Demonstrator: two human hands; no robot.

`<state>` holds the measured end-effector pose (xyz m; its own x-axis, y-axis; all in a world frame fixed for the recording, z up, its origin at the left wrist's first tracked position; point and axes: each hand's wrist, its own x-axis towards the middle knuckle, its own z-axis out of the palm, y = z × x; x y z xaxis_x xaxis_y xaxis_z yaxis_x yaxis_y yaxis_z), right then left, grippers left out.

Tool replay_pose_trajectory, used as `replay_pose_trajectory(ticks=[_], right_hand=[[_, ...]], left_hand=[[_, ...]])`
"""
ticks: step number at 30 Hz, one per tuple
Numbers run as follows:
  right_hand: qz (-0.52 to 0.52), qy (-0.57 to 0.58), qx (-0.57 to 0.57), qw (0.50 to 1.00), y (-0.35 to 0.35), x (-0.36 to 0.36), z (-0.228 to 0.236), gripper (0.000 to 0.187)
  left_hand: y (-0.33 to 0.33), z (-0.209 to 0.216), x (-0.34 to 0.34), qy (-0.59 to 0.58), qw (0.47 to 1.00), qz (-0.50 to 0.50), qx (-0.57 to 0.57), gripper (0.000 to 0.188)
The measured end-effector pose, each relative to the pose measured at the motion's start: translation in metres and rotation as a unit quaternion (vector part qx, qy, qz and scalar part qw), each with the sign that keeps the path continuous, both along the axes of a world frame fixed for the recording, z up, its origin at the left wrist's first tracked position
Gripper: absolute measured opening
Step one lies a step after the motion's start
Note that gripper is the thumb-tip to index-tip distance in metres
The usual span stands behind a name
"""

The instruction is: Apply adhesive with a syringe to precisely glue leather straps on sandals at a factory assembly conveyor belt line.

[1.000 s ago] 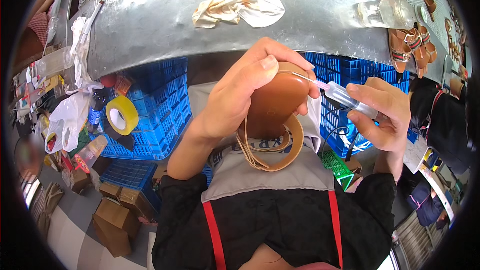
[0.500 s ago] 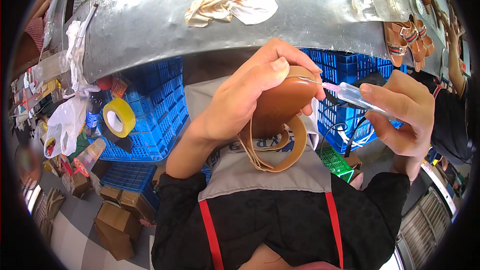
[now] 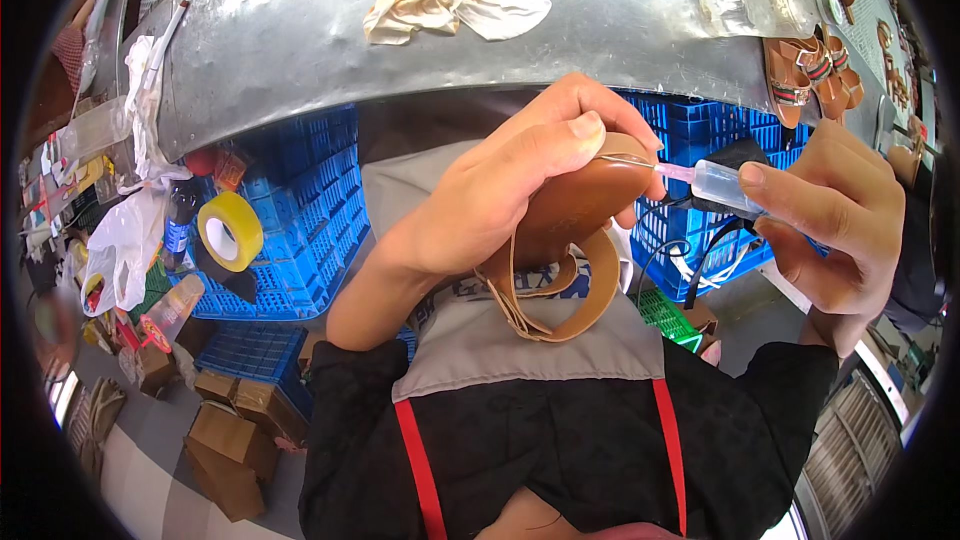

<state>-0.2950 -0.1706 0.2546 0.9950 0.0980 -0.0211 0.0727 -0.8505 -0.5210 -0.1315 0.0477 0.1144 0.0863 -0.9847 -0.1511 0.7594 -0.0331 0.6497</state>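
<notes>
A brown sandal [image 3: 580, 205] with tan straps hangs over my lap, gripped by my left hand [image 3: 510, 170]. The thumb lies along its rounded end, and the other fingers go behind it, partly hidden. From the right, my right hand [image 3: 835, 215] holds a clear syringe [image 3: 722, 190] with a pink needle hub. The thin needle lies against the edge of the sandal's sole at the rounded end. Below, the looped strap [image 3: 590, 310] dangles in front of my grey apron [image 3: 530, 355].
Ahead is a metal table [image 3: 290, 30] with a crumpled cloth [image 3: 455, 8], a clear plastic bottle [image 3: 755, 8] and several strapped sandals [image 3: 815, 75]. Blue crates [image 3: 300, 220] stand below it on both sides. Yellow tape [image 3: 230, 230] rests at the left, above cardboard boxes [image 3: 230, 445].
My right hand and the syringe have shifted a little to the right. The sandal and my left hand have moved slightly right too, the needle staying at the sole's edge.
</notes>
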Motion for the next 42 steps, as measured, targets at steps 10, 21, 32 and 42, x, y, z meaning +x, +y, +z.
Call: replay_pose_trajectory(ticks=[10,21,32,42], right_hand=[[0.146,0.122,-0.09,0.978,-0.019,0.024,0.041,0.061],[0.148,0.159,-0.145,0.965,-0.02,0.043,0.057,0.053],[0.082,0.208,-0.112,0.968,-0.031,0.051,0.049,0.048],[-0.022,0.259,-0.03,0.965,-0.06,0.041,0.035,0.044]], left_hand=[[-0.006,0.001,-0.002,0.005,1.0,-0.027,0.01,0.046],[-0.016,0.001,-0.007,-0.026,0.999,-0.039,0.009,0.045],[-0.017,-0.005,-0.003,-0.018,1.0,-0.024,-0.002,0.045],[-0.018,-0.006,-0.002,-0.016,1.0,-0.023,0.0,0.045]])
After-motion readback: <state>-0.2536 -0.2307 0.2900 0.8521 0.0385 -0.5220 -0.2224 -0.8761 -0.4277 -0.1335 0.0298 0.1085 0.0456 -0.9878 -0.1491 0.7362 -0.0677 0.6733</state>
